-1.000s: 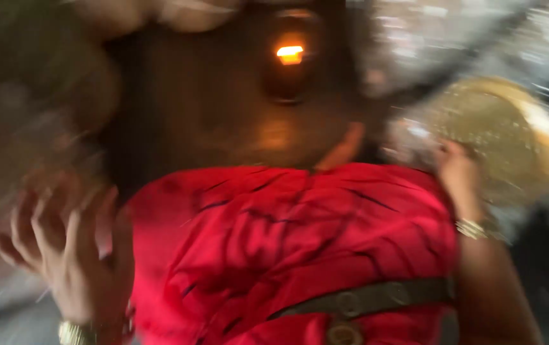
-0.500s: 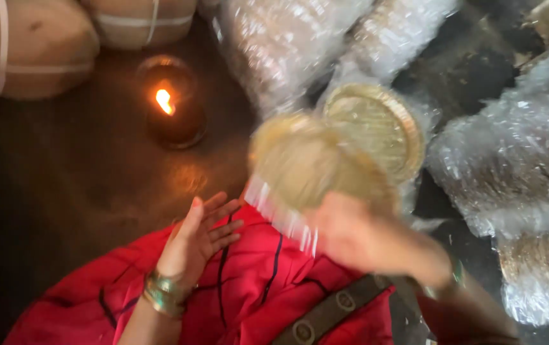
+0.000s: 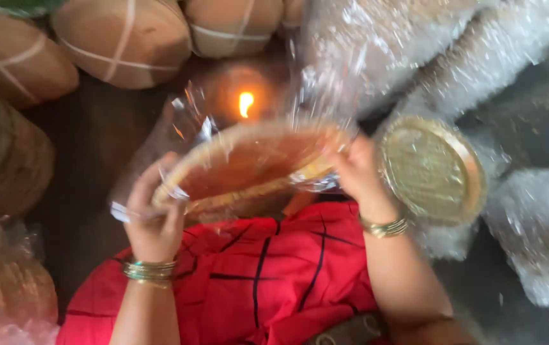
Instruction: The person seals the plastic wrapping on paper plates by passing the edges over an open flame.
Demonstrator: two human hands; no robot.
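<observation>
My left hand (image 3: 153, 227) and right hand (image 3: 357, 176) each keep a clenched grip on the plastic-wrapped round plate (image 3: 249, 166) above my red cloth (image 3: 255, 281)

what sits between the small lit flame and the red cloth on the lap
In the head view, a round golden plate in clear plastic wrap, held by both hands.

You have two hands up: left hand (image 3: 153, 223) and right hand (image 3: 357, 172). Between them sits one plate in clear wrap (image 3: 249, 166). One more gold plate (image 3: 431, 169) lies beside it, one flame (image 3: 246, 102) burns, and three taped brown bundles (image 3: 121, 38) line the top.
</observation>
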